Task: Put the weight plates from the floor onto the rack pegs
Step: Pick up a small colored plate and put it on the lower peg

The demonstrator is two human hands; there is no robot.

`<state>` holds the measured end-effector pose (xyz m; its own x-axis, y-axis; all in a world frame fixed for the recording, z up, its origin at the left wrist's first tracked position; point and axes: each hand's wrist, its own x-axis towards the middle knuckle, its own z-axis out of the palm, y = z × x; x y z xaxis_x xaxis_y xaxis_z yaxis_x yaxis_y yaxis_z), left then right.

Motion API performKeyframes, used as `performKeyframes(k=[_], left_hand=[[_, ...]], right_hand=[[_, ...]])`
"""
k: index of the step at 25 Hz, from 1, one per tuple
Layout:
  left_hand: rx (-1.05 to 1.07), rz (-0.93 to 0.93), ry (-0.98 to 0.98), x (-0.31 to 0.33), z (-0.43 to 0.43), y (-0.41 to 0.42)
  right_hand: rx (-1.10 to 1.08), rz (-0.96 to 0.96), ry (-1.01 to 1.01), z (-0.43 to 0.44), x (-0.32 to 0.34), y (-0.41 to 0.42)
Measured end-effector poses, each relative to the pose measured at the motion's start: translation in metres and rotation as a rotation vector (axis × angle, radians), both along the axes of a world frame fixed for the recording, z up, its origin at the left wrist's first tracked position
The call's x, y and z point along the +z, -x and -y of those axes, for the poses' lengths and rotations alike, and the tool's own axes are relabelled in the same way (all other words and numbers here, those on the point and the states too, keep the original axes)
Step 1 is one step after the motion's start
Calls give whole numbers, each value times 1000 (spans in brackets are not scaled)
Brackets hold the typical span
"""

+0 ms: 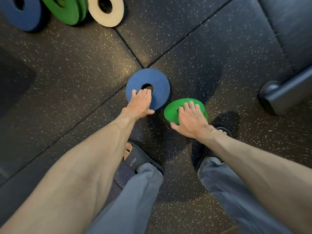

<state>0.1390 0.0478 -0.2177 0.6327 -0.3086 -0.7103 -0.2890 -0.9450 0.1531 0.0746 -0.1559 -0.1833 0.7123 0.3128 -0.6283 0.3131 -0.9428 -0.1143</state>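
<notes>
Now, left hand (140,103) gripping the blue plate (158,78) and right hand (190,119) the green plate (170,114), hole to rim, lift both squarely.

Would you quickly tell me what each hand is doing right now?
Left hand: grips the blue plate, fingertips at its hole, thumb on the rim.
Right hand: grips the green plate, thumb at its near rim.

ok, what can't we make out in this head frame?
Head view:
- rack pegs: none visible; upper-left plates blurred, far blue plate cut by the frame edge.
- near green plate hole: mostly covered by the right hand.
- left hand fingertips: out of sight at the near blue plate hole.
</notes>
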Motion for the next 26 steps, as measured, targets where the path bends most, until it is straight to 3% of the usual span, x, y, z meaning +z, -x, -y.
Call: performKeyframes(k=[6, 11, 14, 18, 22, 26], left_hand=[[422, -398, -28, 56, 8, -27], [657, -460, -3, 118, 22, 25], [704, -441, 18, 174, 34, 53], [657, -394, 184, 260, 64, 53], [580, -366, 286, 367, 107, 27], [450, -340, 383, 457, 148, 6]], right_hand=[[-153, -13, -101, 10, 58, -4], [-286, -19, -192, 23, 116, 31], [-288, -96, -182, 41, 164, 48], [-611, -295, -340, 67, 232, 65], [-819, -252, -507, 92, 338, 81], [-939, -189, -522, 111, 438, 87]])
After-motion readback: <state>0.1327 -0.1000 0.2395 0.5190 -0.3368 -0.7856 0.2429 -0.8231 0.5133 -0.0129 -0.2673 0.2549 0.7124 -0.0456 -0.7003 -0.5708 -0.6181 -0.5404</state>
